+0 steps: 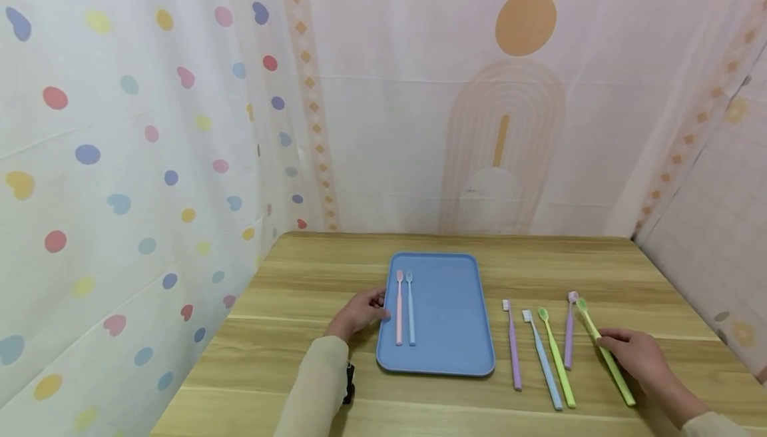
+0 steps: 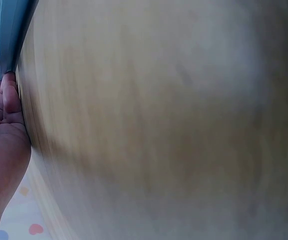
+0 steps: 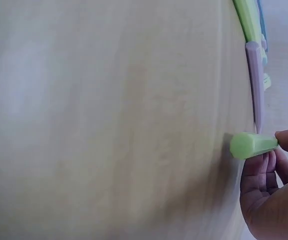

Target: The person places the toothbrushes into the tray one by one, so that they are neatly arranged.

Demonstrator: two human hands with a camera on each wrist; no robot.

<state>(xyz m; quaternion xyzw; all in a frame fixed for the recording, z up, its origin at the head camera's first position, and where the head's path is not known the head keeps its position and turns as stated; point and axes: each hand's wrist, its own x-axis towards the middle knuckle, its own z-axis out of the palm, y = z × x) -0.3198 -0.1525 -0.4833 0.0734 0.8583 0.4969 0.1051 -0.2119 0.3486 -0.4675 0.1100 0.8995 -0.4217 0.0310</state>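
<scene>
My right hand (image 1: 641,356) pinches a yellow-green toothbrush (image 1: 612,367) by its handle, between thumb and fingers. In the right wrist view the butt of that toothbrush (image 3: 243,146) sticks out toward the camera, with a shadow on the wood below. At the left rim of a blue tray (image 1: 449,310), my left hand (image 1: 358,314) grips the edge; the left wrist view has the tray's side (image 2: 15,30) between thumb and fingers. On the tray lie a pink toothbrush (image 1: 399,310) and a light blue toothbrush (image 1: 411,310), side by side, heads away from me.
Between tray and right hand lie a purple toothbrush (image 1: 513,350), a blue one (image 1: 545,365), another yellow-green one (image 1: 558,360) and a second purple one (image 1: 569,337). The wooden table (image 1: 335,257) ends at patterned curtains (image 1: 389,144) behind and at both sides.
</scene>
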